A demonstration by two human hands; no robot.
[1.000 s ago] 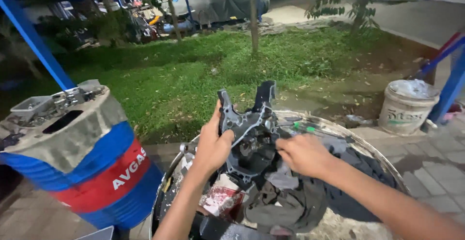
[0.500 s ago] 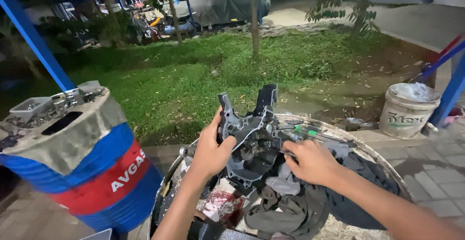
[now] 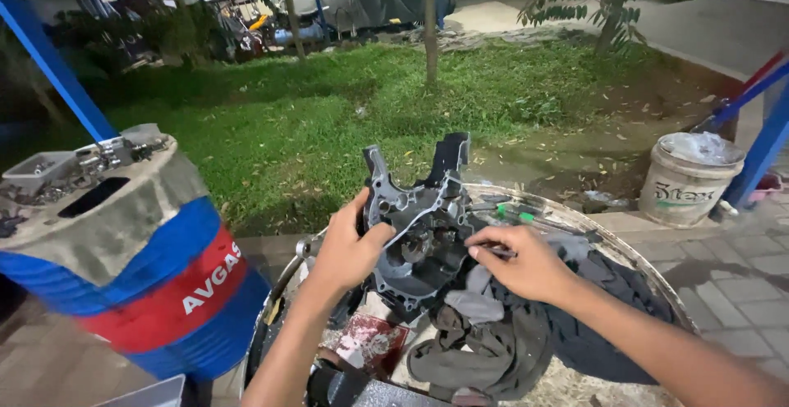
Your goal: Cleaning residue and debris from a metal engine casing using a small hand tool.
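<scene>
**Casing propped on edge over the basin**

Held upright in the left hand [image 3: 349,251]: a dark metal casing [image 3: 419,226], fingers closed round its left rim, thumb across the front face. Pinched narrow in the right hand [image 3: 526,266]: a thin tool [image 3: 493,250], tip pressed just inside the casing's open middle. Below both sets of fingers, grey rags [image 3: 485,333] heaped in a round metal basin [image 3: 625,247]; beyond the right fingers, green-handled tools [image 3: 526,216] along the basin's far rim. Well left of the left fingers, a blue-and-red drum [image 3: 148,284] topped with a tray of small parts [image 3: 49,169]. Far right of the right fingers, a white bucket [image 3: 686,179].

Likely trouble: grip on one rim only, so a hard push from the tool could twist the casing out of the fingers and drop it onto the rags or the basin edge. Oily metal would worsen that. A slipping tip could jab the left thumb, close beside it. Loose bits falling into the rags would be hard to find.

Hard to make out: the tool's tip and kind, hidden by the right fingers; the casing's lower edge, buried in rags; the basin's support; the dark object at the bottom edge, cut off. Dim light blurs the casing's inner detail.
</scene>
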